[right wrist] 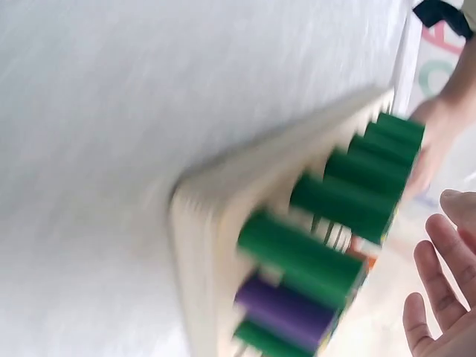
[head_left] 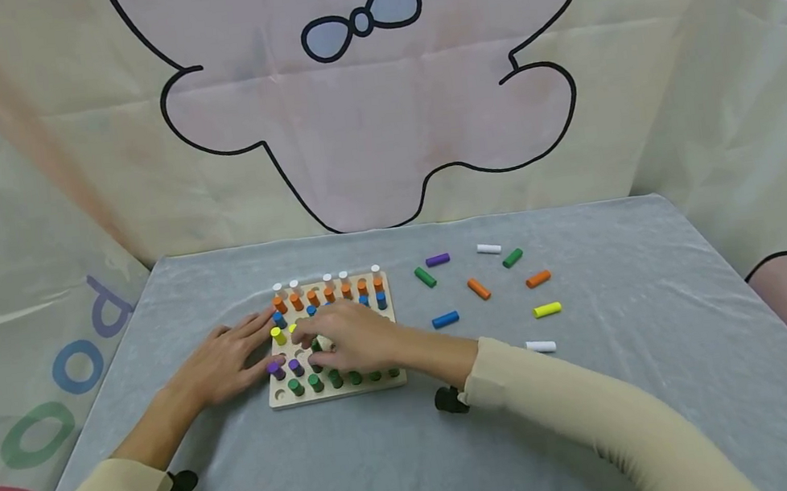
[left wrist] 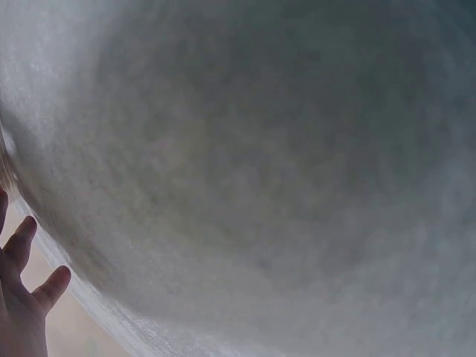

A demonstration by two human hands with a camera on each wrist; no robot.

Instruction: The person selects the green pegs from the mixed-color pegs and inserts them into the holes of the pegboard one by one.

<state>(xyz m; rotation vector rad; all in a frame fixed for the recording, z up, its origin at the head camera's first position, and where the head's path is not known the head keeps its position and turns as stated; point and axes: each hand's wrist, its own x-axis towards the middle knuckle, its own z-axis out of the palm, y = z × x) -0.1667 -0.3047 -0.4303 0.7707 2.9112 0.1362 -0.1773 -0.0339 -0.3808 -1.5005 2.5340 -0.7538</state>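
Two hands work at a wooden peg board [head_left: 337, 394] on the gray table [head_left: 602, 416]. Start at the left. The left hand [head_left: 220, 362] lies flat at the left edge of the board, its fingers straight, holding nothing. It touches the board near a yellow peg [head_left: 277, 336] and a purple peg [head_left: 275, 367]. It looks like it keeps the board from sliding, and that is a good way to help.

Next comes the right hand [head_left: 353, 337], over the middle of the board. Its grip is curled down among the pegs, but I cannot tell if it pinches a peg or only touches them. In the right wrist view, the green pegs [right wrist: 349, 201] stand in a row along the near edge, close to the fingers [right wrist: 439, 275].

To do this well, I think the hand should go straight up and down at one hole and not bump the pegs beside it.

Far right, loose pegs lie on the table, like a blue peg [head_left: 445, 320] and a white peg [head_left: 540, 346].
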